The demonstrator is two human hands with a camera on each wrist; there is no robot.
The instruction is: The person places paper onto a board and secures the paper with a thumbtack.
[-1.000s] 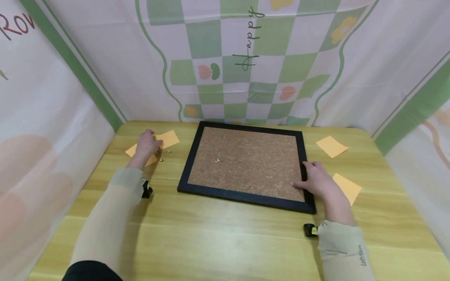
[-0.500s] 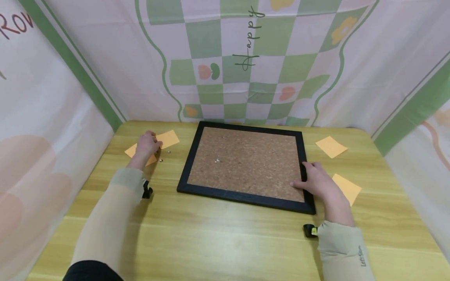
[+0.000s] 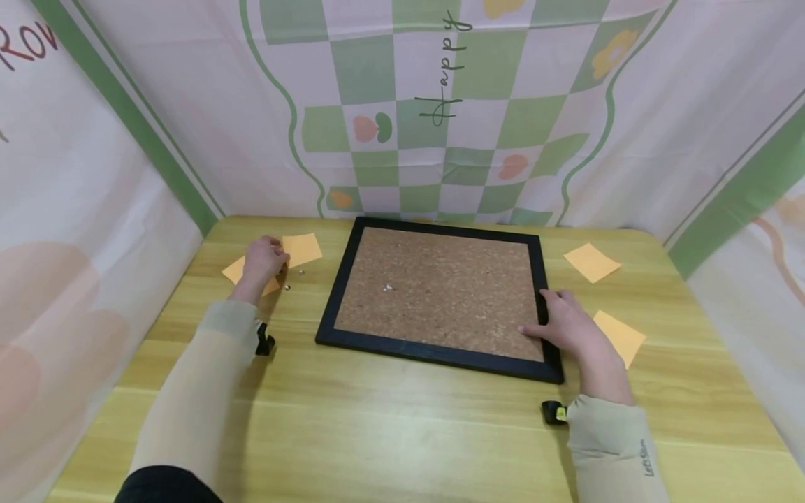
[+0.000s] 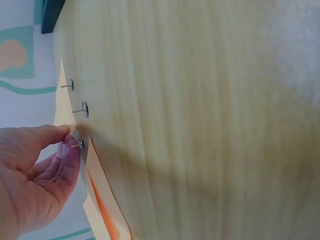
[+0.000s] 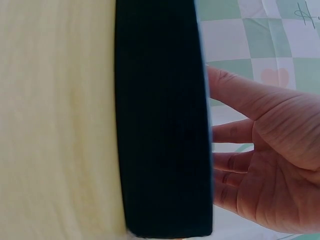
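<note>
My left hand [image 3: 263,262] bends over two orange paper notes at the table's left. In the left wrist view, its thumb and fingertips pinch the edge of the farther note [image 4: 63,107]; the nearer note [image 3: 272,286] lies partly under the hand. Close by are silver thumbtacks, one [image 4: 80,144] right at the fingers and another [image 4: 84,109] beside the note. My right hand [image 3: 569,321] rests on the right side of a cork board [image 3: 440,293] with a black frame [image 5: 162,120], thumb reaching over onto the cork and other fingers along the frame.
Two more orange notes lie right of the board, one at the back [image 3: 592,263] and one beside the right wrist [image 3: 620,337]. Small silvery bits [image 3: 388,287] sit on the cork. A patterned curtain [image 3: 421,126] hangs behind the wooden table [image 3: 377,419].
The left thumb and fingers have drawn closer together, and the farther note has shifted slightly right. The right hand and board stay put.
</note>
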